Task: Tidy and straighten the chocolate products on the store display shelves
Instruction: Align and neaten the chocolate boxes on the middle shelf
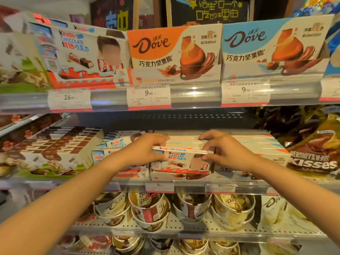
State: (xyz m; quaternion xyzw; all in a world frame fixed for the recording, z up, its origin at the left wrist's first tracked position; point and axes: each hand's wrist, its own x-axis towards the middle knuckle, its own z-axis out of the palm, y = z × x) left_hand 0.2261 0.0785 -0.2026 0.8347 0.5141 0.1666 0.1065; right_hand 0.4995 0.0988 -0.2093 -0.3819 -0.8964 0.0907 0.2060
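Note:
A white Kinder Chocolate box (181, 160) stands upright at the front of the middle shelf (248, 187), on top of flat Dove boxes. My left hand (145, 150) grips its left end, fingers curled over the top edge. My right hand (223, 149) grips its right end with the thumb on the front face. More Kinder boxes (114, 146) lie stacked just left of it. Flat white Dove boxes (244, 142) fill the shelf behind and to the right.
Brown-and-white chocolate boxes (62, 146) sit at the left, a Hershey's Kisses bag (314, 155) at the right. The top shelf carries a Kinder display box (86, 56) and two Dove display boxes (174, 54). Dove tubs (149, 208) crowd the lower shelf.

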